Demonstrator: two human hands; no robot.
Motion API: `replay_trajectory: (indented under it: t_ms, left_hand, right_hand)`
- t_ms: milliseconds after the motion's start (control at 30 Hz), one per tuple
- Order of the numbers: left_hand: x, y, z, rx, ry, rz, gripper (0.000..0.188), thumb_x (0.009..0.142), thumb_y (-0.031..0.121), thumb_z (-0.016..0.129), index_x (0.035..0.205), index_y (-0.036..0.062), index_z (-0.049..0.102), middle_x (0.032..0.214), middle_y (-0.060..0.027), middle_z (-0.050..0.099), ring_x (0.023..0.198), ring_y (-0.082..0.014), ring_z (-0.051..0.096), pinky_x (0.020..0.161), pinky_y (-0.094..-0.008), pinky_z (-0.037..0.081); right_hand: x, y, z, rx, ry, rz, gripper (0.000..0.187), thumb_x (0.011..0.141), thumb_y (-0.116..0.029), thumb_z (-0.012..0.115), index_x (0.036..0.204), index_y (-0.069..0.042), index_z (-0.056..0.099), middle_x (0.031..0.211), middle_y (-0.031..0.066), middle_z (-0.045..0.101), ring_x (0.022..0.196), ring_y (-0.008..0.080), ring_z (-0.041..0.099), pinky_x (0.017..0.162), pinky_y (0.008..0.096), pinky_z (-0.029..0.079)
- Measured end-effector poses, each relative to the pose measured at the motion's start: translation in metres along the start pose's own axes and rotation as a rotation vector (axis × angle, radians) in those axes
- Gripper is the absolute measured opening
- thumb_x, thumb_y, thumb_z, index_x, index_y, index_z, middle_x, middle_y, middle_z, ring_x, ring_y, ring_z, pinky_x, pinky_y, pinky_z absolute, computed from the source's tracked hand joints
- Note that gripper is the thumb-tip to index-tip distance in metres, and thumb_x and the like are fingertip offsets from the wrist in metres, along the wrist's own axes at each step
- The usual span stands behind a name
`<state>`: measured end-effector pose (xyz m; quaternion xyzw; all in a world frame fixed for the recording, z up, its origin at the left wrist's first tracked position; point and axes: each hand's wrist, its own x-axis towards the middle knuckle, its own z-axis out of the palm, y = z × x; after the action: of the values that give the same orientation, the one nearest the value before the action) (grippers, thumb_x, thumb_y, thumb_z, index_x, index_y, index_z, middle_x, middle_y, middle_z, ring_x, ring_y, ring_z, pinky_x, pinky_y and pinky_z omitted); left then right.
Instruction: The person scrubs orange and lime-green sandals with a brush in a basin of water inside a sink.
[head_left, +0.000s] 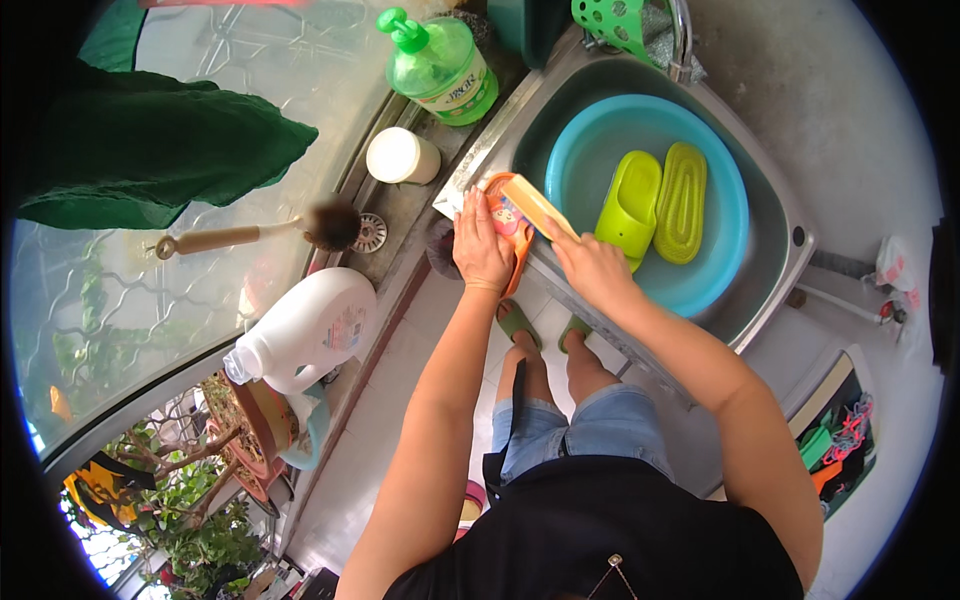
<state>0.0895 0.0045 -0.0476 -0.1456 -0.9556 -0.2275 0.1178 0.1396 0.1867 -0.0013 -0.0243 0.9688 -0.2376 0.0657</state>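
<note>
My left hand is pressed onto an orange slipper with a coloured picture on its strap, holding it at the near left corner of the sink. In my right hand is a scrubbing brush with a pale yellow back, laid against the slipper's strap. Its bristles are mostly hidden. To the right, a blue basin sits inside the metal sink. Two lime-green slippers lie in it: one slipper strap up, the other slipper sole up.
Along the left ledge stand a green pump bottle, a white cup and a white jug. A toilet brush lies beside a drain strainer. A faucet rises behind the basin. Potted plants stand lower left.
</note>
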Motion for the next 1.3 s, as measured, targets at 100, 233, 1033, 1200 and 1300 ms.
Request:
replay_trajectory:
  t_ms: [100, 233, 1033, 1200, 1300]
  left_hand:
    - [0.006, 0.003, 0.004, -0.048, 0.003, -0.032, 0.066, 0.075, 0.011, 0.049, 0.139, -0.0019, 0.039, 0.139, -0.0200, 0.045, 0.129, -0.0354, 0.044, 0.108, -0.0492, 0.033]
    - [0.006, -0.001, 0.003, -0.037, -0.011, -0.023, 0.069, 0.074, 0.012, 0.049, 0.140, -0.0018, 0.036, 0.141, -0.0205, 0.042, 0.130, -0.0348, 0.042, 0.109, -0.0511, 0.030]
    - [0.133, 0.147, -0.066, -0.711, -0.241, -0.071, 0.009, 0.081, 0.016, 0.068, 0.088, 0.0099, 0.067, 0.072, -0.0103, 0.068, 0.065, -0.0292, 0.067, 0.059, -0.0363, 0.052]
    - [0.118, 0.170, -0.017, -0.494, -0.176, 0.029, 0.023, 0.069, 0.026, 0.074, 0.090, 0.0175, 0.072, 0.065, -0.0104, 0.065, 0.058, -0.0318, 0.064, 0.055, -0.0389, 0.052]
    - [0.102, 0.210, -0.016, -0.615, 0.025, 0.147, 0.016, 0.074, 0.015, 0.068, 0.089, 0.0162, 0.073, 0.072, -0.0091, 0.068, 0.061, -0.0272, 0.066, 0.055, -0.0356, 0.052]
  right_hand:
    - [0.049, -0.002, 0.021, 0.035, 0.125, 0.020, 0.044, 0.091, -0.033, 0.055, 0.135, -0.033, 0.051, 0.068, 0.0160, 0.062, 0.059, 0.0364, 0.063, 0.054, 0.0462, 0.052]
    - [0.079, -0.015, 0.013, 0.258, -0.006, 0.088, 0.047, 0.092, -0.032, 0.054, 0.139, -0.032, 0.047, 0.078, 0.0165, 0.061, 0.070, 0.0379, 0.063, 0.067, 0.0449, 0.053]
    - [-0.001, -0.027, -0.142, 0.268, 0.616, 0.244, 0.060, 0.088, -0.023, 0.063, 0.144, -0.022, 0.040, 0.099, 0.0098, 0.058, 0.085, 0.0306, 0.062, 0.072, 0.0381, 0.051]
    - [-0.031, -0.053, -0.135, 0.143, 0.494, 0.534, 0.044, 0.091, -0.022, 0.056, 0.135, -0.025, 0.053, 0.086, 0.0140, 0.059, 0.075, 0.0367, 0.062, 0.067, 0.0466, 0.050]
    - [-0.028, -0.009, -0.138, 0.209, 0.565, 0.756, 0.041, 0.094, -0.023, 0.050, 0.134, -0.021, 0.053, 0.086, 0.0200, 0.063, 0.078, 0.0393, 0.063, 0.069, 0.0481, 0.050]
